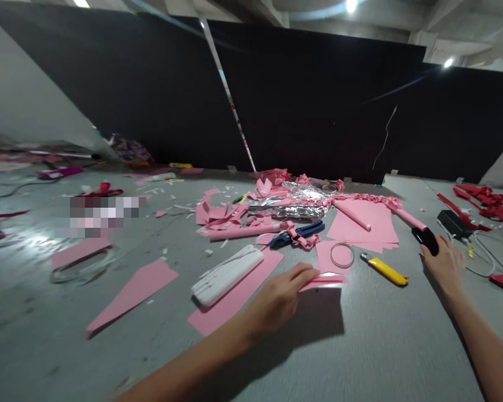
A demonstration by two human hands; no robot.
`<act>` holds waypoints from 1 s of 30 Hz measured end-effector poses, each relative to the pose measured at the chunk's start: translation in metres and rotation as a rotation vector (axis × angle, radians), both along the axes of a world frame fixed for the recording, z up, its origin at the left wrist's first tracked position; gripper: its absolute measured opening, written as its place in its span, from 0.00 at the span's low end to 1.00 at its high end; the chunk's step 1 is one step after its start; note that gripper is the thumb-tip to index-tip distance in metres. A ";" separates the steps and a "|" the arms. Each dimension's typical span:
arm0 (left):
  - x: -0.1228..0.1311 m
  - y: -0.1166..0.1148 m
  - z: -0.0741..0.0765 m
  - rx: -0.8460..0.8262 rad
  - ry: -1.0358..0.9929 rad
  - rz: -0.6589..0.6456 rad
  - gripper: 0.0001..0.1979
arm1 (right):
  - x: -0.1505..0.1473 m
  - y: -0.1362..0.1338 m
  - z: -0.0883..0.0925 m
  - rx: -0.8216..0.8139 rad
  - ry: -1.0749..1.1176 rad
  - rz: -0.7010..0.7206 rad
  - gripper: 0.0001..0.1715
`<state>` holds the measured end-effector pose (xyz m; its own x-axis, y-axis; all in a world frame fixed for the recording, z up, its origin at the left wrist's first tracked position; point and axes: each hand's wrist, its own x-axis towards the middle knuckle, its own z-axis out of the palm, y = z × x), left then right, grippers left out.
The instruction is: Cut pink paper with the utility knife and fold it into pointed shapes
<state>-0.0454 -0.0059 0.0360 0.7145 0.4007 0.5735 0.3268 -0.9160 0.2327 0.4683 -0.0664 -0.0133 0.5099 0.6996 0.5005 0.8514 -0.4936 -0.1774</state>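
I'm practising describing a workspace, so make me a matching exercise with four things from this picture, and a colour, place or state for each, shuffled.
Column one:
1. Left hand
2. Yellow cutter
3. White case
4. Right hand

Column two:
A. Partly over a pink sheet
B. Gripping a black object
C. Holding pink paper
D. Between a round ring and the right hand

Pairs: 1-C, 2-D, 3-A, 4-B.

Pink paper (324,281), layered, approx. horiz., edge toward camera, pinched in L hand (285,293), small blk. glossy item (428,241), type unclear, partly hidden, in R hand (446,265).
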 end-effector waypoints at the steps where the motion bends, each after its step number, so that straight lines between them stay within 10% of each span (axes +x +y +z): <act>1: 0.000 0.008 0.001 0.036 -0.027 0.008 0.36 | 0.003 0.001 -0.001 0.005 0.013 -0.010 0.40; 11: 0.010 0.045 -0.034 0.233 -0.083 -0.084 0.27 | 0.026 0.011 -0.019 -0.032 0.112 -0.103 0.31; 30: 0.006 0.049 -0.044 0.154 -0.022 -0.124 0.31 | 0.039 0.013 -0.022 0.037 0.255 -0.075 0.28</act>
<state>-0.0394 0.0435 -0.0075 0.7395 0.2163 0.6375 0.2055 -0.9743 0.0922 0.5076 -0.0537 -0.0351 0.6725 0.6391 0.3731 0.7381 -0.5428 -0.4007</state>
